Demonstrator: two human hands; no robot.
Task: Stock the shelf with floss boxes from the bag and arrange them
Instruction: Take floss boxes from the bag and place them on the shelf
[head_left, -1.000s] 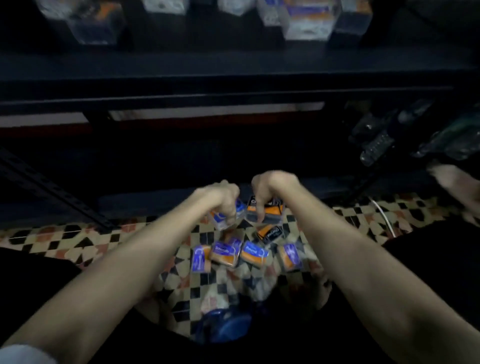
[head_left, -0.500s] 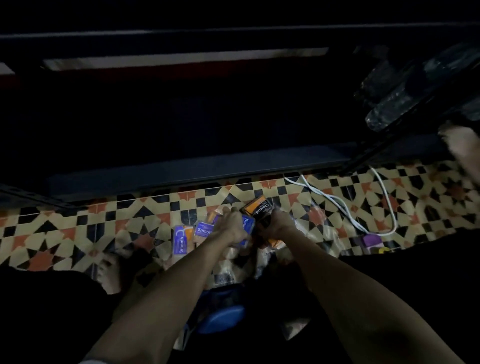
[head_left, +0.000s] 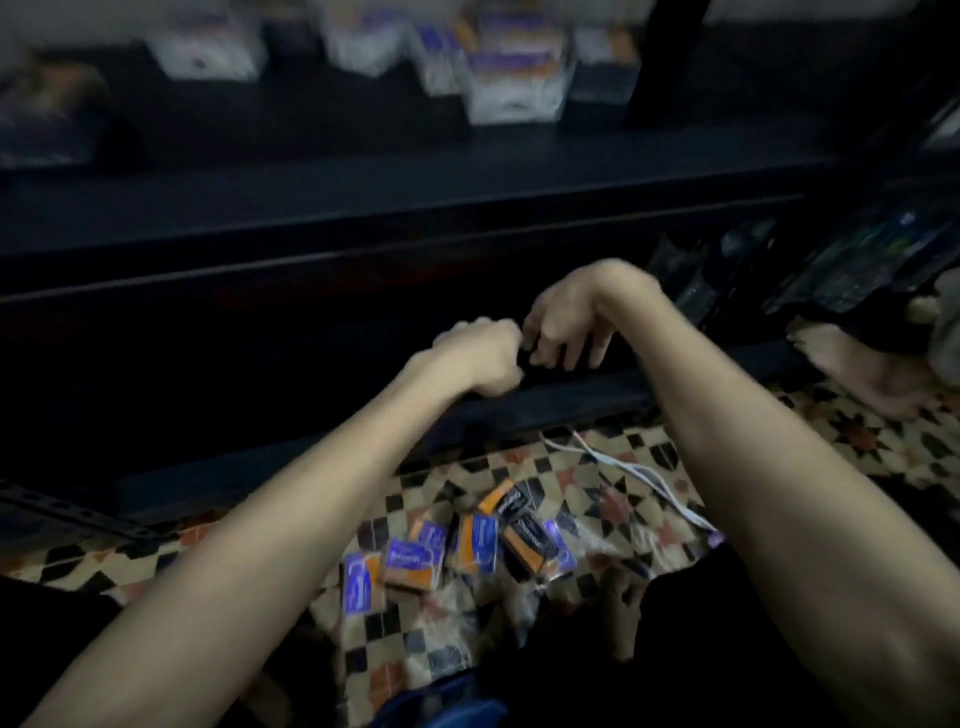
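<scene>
A patterned tile floor (head_left: 862, 441) runs under a dark shelf (head_left: 415, 208). Floss boxes (head_left: 457, 551) lie heaped on the near tiles, with a white cable (head_left: 639, 473) to their right. The left hand (head_left: 483, 356) and right hand (head_left: 563, 332) meet before the shelf with fingers curled. I cannot tell what they grip.

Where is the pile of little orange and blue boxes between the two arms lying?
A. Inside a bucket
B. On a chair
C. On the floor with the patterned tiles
C: the floss boxes lie in a loose heap on the tiled floor, low between the two forearms.
</scene>
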